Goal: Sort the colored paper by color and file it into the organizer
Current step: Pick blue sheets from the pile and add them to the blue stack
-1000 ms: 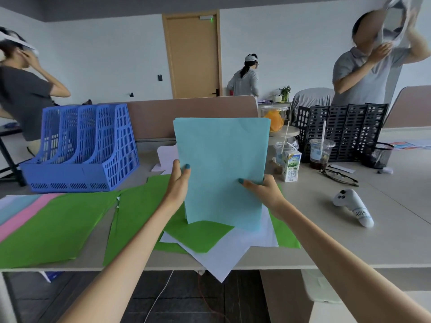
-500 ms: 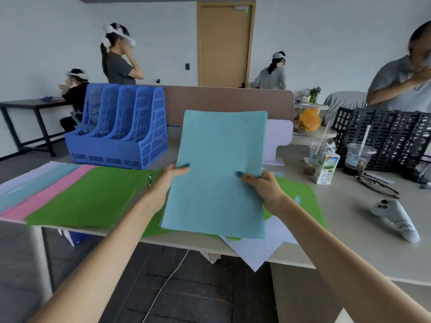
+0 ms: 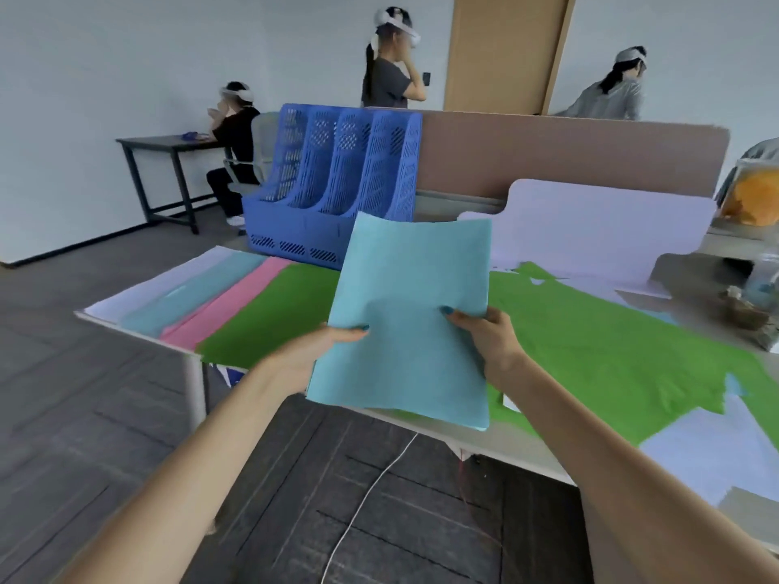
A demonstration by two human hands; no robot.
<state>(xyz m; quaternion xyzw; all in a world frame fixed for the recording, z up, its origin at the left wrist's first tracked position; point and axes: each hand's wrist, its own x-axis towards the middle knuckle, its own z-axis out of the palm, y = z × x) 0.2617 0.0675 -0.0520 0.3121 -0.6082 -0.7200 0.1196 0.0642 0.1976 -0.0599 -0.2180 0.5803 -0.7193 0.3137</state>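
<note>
I hold a stack of light blue paper [image 3: 409,314] up in front of me, over the table's near edge. My left hand [image 3: 312,351] grips its left side and my right hand [image 3: 489,339] grips its right side. The blue slotted organizer [image 3: 337,179] stands behind the stack, at the table's far left. Fanned on the table's left end lie white paper [image 3: 168,280], light blue paper [image 3: 198,292], pink paper [image 3: 236,301] and green paper [image 3: 274,318]. More green paper [image 3: 611,347] covers the table to the right, with white sheets [image 3: 716,448] under it.
A lavender folder [image 3: 598,229] leans against the brown divider [image 3: 569,153]. A container of orange stuff [image 3: 754,191] and blurred items sit at the far right. A white cable [image 3: 371,491] hangs to the dark floor. Three persons are behind, one at a dark desk [image 3: 164,145].
My view has swung left, so the organizer now sits behind the stack. The light blue stack has tilted and dropped lower toward the table's left end, both hands still on it.
</note>
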